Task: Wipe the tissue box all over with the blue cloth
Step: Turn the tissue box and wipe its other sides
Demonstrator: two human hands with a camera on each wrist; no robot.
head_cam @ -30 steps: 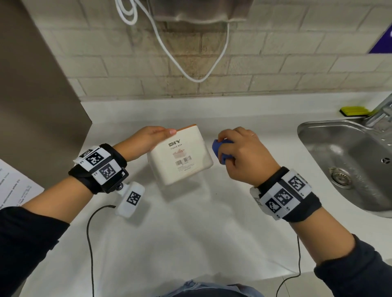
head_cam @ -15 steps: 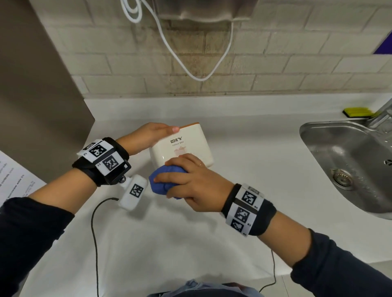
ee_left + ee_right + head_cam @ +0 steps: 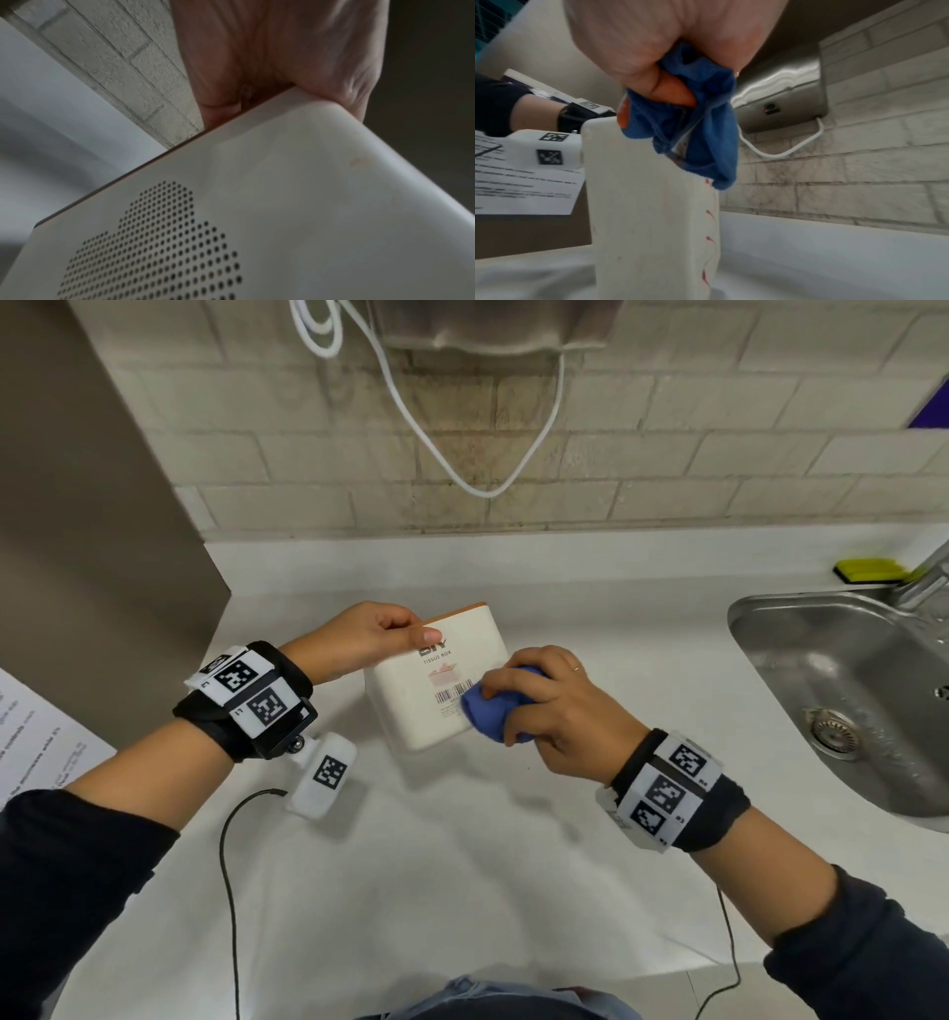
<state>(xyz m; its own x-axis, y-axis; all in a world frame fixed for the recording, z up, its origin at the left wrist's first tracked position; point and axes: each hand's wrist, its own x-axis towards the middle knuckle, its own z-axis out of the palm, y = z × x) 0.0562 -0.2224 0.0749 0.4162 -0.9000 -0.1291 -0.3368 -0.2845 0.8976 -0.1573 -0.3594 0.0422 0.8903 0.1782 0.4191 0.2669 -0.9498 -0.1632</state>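
A white tissue box [image 3: 411, 698] with an orange far edge and a barcode label stands tilted on the counter. My left hand [image 3: 380, 634] grips its upper far corner, thumb on the labelled face. In the left wrist view the box [image 3: 308, 203] shows a dotted perforated pattern under the fingers [image 3: 221, 91]. My right hand [image 3: 539, 706] holds a bunched blue cloth [image 3: 488, 711] pressed against the box's right lower part, over the barcode. The right wrist view shows the cloth [image 3: 706, 132] gripped in curled fingers atop the box's [image 3: 649, 203] edge.
A steel sink [image 3: 847, 701] with a drain lies at the right, a yellow-green sponge [image 3: 868, 570] behind it. A brown panel [image 3: 92, 546] walls the left side, with a printed paper [image 3: 36, 737] below it. A hand dryer [image 3: 782, 97] with a white cable hangs on the brick wall.
My right hand with the cloth has swept from the box's lower left corner across to its right lower part. The left hand keeps its hold, thumb now further onto the label face.
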